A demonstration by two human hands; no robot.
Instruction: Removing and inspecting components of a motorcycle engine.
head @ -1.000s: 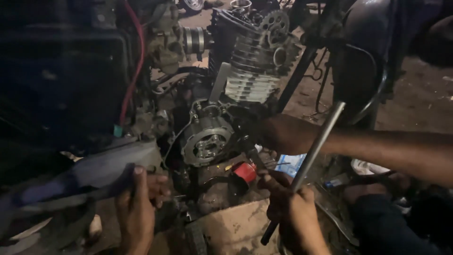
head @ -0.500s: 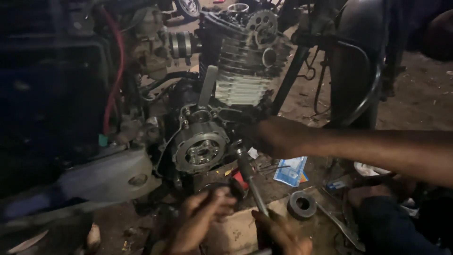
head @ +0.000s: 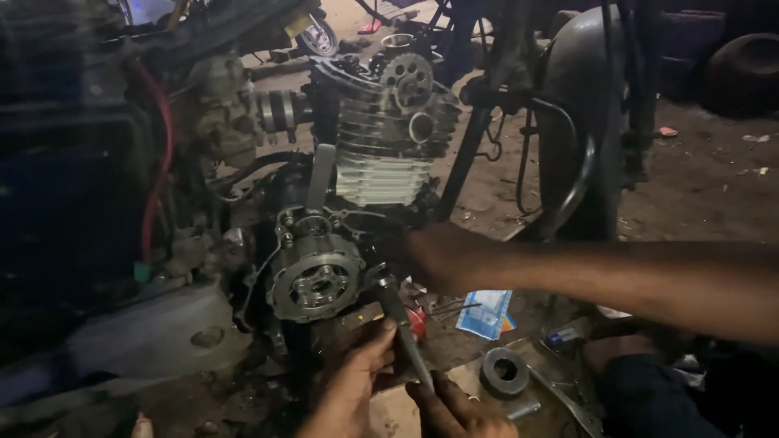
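Note:
A motorcycle engine stands in front of me with its round clutch assembly (head: 316, 280) exposed and a finned cylinder (head: 381, 166) above it. A long metal socket wrench (head: 399, 324) slants from the engine's lower right, just beside the clutch, down to my hands. My left hand (head: 353, 385) holds its shaft from the left, fingers wrapped near the middle. My right hand (head: 454, 410) grips the lower end at the bottom edge of the view. Another person's arm (head: 568, 276) reaches in from the right, the hand (head: 434, 259) resting on the engine case just above the wrench's head.
A grey side cover (head: 162, 332) lies at the lower left. On the ground to the right sit a round metal ring part (head: 505, 371) and a blue packet (head: 485, 312). A red cable (head: 158, 170) hangs at left. The frame tube (head: 466, 158) and a dark tyre (head: 580, 122) stand behind.
My left hand left the grey cover and came to the wrench. The wrench, earlier pointing up to the right, now has its head at the engine beside the clutch.

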